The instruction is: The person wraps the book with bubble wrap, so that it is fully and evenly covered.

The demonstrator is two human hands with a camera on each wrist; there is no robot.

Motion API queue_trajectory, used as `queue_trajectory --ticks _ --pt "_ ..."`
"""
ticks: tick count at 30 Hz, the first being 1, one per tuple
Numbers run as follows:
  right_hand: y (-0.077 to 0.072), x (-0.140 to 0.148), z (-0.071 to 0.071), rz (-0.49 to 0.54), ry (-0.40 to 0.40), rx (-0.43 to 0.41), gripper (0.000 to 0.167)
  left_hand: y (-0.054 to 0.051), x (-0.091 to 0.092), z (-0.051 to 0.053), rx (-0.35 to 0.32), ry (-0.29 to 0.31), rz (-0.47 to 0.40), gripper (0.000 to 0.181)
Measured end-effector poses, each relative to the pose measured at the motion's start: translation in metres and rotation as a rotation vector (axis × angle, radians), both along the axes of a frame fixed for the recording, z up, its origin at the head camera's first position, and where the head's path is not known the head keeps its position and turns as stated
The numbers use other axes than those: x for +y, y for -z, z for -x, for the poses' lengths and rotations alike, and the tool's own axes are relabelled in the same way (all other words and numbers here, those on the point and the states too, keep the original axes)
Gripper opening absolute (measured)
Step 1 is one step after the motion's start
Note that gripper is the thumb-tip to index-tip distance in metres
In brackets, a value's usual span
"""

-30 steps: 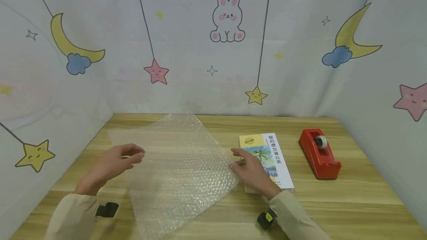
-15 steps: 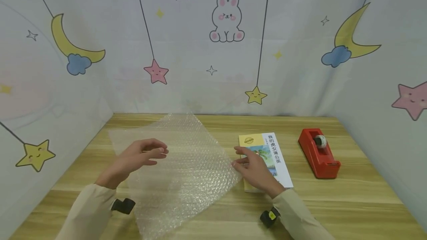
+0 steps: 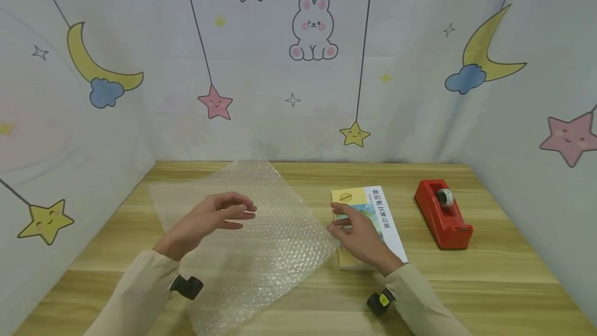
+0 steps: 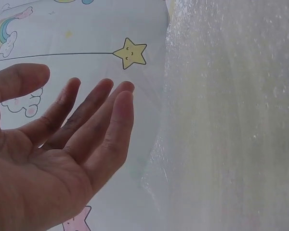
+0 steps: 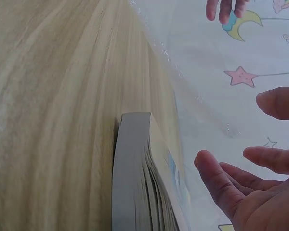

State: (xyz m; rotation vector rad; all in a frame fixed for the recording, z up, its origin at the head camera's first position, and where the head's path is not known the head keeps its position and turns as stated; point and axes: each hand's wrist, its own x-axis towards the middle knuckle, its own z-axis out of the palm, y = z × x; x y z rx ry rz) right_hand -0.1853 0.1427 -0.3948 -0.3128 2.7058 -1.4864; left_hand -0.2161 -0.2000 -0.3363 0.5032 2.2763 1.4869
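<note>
Two hands are in my remote view, both unloaded. I read the left hand [image 3: 212, 219] as relaxed, fingers gently bent, thumb well apart from them. I read the right hand [image 3: 356, 235] likewise: wide gap between thumb and fingers, nothing gripped.

Layout: the clear bubble sheet [image 3: 280, 253] lies below the left hand, one corner reaching just left of the right hand's fingertips. The book [image 3: 388, 217] lies under the right hand, cover upward. The red tape dispenser [image 3: 448, 227] stands well to the right of that hand.

Progress, in my judgement: the sheet is spread out; that step appears complete. Outstanding: the book is uncovered and beside the sheet, no fold is made, and I see no tape applied.
</note>
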Motion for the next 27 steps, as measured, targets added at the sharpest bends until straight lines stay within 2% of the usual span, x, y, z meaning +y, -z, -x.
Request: queue_trajectory --ticks 8,17,27 --pt "0.000 0.006 0.001 -0.015 0.004 0.015 0.051 -0.006 0.017 0.007 -0.009 0.019 -0.070 0.042" --pt "-0.002 0.011 0.000 -0.051 0.040 0.014 0.051 -0.012 0.043 0.016 -0.019 0.051 -0.042 0.039" --pt "-0.003 0.012 0.001 -0.061 0.030 0.018 0.049 -0.009 0.067 0.023 -0.062 0.084 -0.057 0.034"
